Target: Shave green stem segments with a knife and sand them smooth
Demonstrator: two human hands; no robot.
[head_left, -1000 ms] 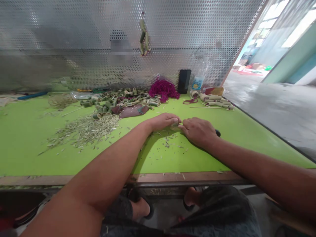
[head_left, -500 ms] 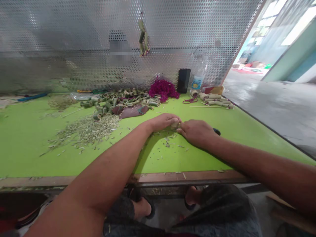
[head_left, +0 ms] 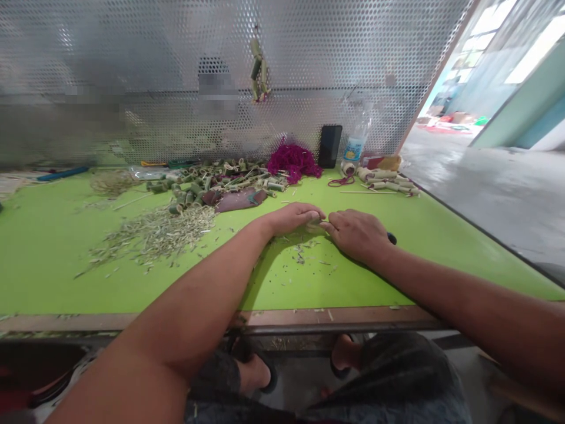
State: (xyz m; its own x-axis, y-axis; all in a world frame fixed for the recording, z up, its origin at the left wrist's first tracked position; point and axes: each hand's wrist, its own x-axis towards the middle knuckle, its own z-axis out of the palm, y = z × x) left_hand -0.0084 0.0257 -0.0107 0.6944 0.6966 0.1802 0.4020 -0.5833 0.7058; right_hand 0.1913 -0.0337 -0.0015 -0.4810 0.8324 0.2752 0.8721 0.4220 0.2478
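My left hand (head_left: 296, 218) is closed over a short pale bamboo piece (head_left: 312, 224) just above the table, its fingers hiding most of it. Close on the right, my right hand (head_left: 358, 233) grips a tool with a black handle (head_left: 392, 238). The handle's end sticks out behind the palm, and a thin dark tip shows between the two hands, against the bamboo. The rest of the tool is covered by the fingers. Small shavings (head_left: 301, 253) lie on the green tabletop (head_left: 375, 282) below my hands.
Behind my left arm are a heap of shavings (head_left: 163, 232), many cut bamboo tubes (head_left: 189, 194) and a brown cloth-like piece (head_left: 241, 200). Purple string (head_left: 293, 162), a phone (head_left: 329, 147), a plastic bottle (head_left: 354, 147) and strung bamboo pieces (head_left: 386, 179) stand or lie along the perforated metal panel (head_left: 168, 70).
My right hand has shifted slightly right, away from my left hand, and the thin tip now shows between them. My left hand stays in nearly the same place.
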